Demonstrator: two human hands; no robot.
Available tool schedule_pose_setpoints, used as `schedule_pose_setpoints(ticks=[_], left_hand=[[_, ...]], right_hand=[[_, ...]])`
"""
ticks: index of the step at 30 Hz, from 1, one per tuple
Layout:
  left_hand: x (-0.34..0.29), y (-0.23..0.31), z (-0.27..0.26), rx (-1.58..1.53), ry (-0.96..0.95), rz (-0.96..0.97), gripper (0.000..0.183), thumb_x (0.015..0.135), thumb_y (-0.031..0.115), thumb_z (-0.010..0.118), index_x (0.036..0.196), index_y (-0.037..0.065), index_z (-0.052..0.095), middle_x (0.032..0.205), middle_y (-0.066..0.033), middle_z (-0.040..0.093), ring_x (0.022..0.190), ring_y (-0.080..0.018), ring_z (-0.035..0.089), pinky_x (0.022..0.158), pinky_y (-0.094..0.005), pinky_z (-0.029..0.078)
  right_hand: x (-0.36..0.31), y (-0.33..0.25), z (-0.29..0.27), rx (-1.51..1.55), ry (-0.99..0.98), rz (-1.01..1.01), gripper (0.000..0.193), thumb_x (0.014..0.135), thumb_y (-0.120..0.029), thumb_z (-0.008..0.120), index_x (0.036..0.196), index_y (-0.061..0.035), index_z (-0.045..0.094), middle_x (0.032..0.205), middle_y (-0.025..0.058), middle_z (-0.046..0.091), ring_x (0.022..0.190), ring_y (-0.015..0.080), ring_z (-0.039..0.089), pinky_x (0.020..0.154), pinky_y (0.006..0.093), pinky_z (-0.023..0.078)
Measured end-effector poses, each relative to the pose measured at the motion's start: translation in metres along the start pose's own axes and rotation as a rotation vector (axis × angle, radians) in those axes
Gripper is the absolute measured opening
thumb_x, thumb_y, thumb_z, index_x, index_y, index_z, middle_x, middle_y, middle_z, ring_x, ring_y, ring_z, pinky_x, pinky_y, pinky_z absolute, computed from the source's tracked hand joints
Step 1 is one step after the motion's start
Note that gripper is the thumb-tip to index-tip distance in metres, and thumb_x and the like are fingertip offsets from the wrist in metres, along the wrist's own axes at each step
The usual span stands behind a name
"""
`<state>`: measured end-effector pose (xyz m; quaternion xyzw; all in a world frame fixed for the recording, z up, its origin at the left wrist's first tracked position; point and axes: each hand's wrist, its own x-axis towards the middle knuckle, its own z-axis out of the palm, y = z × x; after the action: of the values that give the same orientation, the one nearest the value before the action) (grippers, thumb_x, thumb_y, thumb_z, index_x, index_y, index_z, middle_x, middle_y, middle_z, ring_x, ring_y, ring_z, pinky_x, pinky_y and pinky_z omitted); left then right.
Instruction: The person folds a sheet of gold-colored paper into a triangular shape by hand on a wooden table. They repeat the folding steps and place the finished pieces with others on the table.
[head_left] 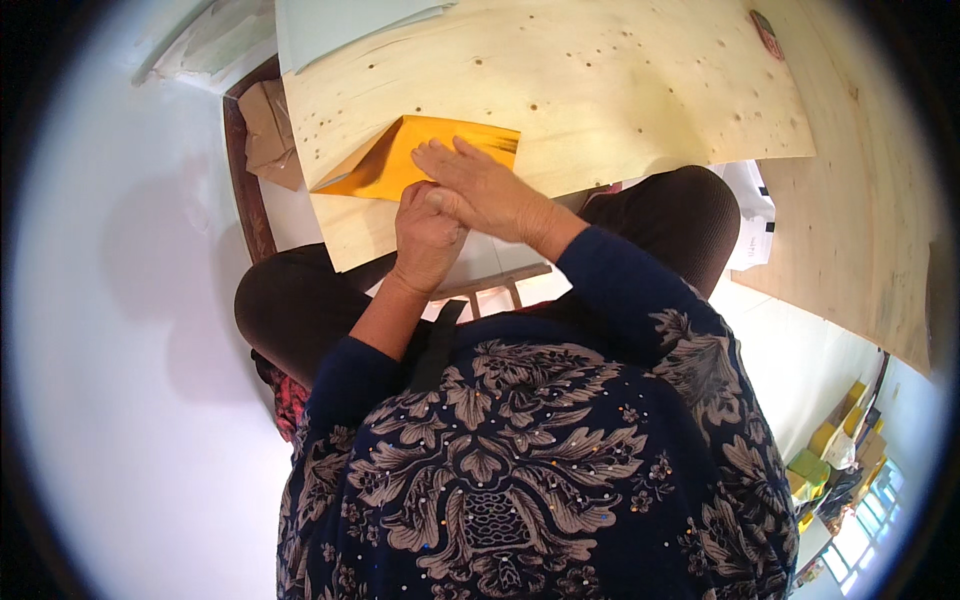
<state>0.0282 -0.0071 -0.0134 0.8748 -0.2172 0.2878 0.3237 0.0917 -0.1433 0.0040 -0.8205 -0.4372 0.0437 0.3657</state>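
An orange-yellow folded paper sheet lies at the near edge of the wooden board. Its left part rises along a slanting fold, and dark streaks mark its far right corner. My right hand rests on the sheet with its fingers stretched out flat, while its thumb lies over my left hand. Closed into a fist, my left hand sits at the sheet's near edge, just under the right one. What the left fingers hold, if anything, is hidden.
The pale wooden board spans the space ahead of my knees. Pale grey sheets lie at its far left, and a small red-and-dark object at its far right. Brown paper sits left of the board; a white printed package lies beside my right knee.
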Motion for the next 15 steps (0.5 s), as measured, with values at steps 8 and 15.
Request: schedule_pose_setpoints(ticks=[8,15], left_hand=[[0.002,0.002,0.000,0.063,-0.123,-0.093,0.019,0.064,0.005,0.077,0.079,0.009,0.065,0.081,-0.0052,0.062,0.081,-0.0265,0.060,0.078,-0.0377,0.045],[0.001,0.001,-0.002,0.021,-0.106,-0.088,0.021,0.065,0.006,0.078,0.083,0.010,0.066,0.087,-0.0040,0.067,0.084,-0.0250,0.062,0.080,-0.0366,0.045]], right_hand=[[-0.019,0.025,-0.010,-0.252,0.013,0.030,0.051,0.101,-0.037,0.041,0.134,0.0007,0.051,0.144,0.0176,0.046,0.140,0.0273,0.034,0.118,0.0388,0.020],[-0.025,0.032,-0.017,-0.396,0.018,0.019,0.049,0.098,-0.034,0.047,0.133,-0.0009,0.052,0.145,0.0149,0.046,0.139,0.0250,0.036,0.117,0.0371,0.023]])
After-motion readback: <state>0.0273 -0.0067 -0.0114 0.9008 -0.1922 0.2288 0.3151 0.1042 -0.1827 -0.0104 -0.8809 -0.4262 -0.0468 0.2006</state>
